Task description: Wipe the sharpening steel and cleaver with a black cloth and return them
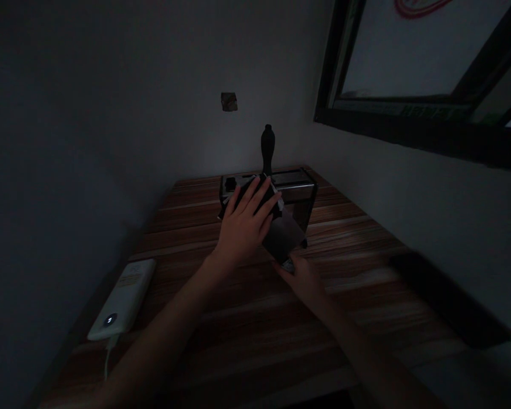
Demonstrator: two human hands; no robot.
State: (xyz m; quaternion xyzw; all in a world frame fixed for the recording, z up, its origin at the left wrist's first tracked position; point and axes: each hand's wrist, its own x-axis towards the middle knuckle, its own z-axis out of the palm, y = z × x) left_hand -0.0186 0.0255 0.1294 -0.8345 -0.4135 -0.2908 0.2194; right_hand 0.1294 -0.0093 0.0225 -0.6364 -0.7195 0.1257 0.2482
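My left hand (247, 218) is spread over a black piece with white edges (239, 197), its fingers bent onto it; the image is too dark to tell whether it is cloth or paper. From beneath this hand a flat dark-grey, slab-like piece (284, 230) slants down to the right. My right hand (303, 277) pinches its lower end between thumb and fingers. Just behind both hands stands a metal-topped device (296, 177) with a dark frame. A dark, bulb-shaped upright handle (268, 145) rises at its back. My left hand and the black piece hide part of the device's front.
A white power bank (125, 295) with a lit display and a plugged-in cable (107, 360) lies at the left of the wood-grain table (196, 213). A long dark object (449, 298) lies at the right by the wall. Above is a dark-framed window (413, 125).
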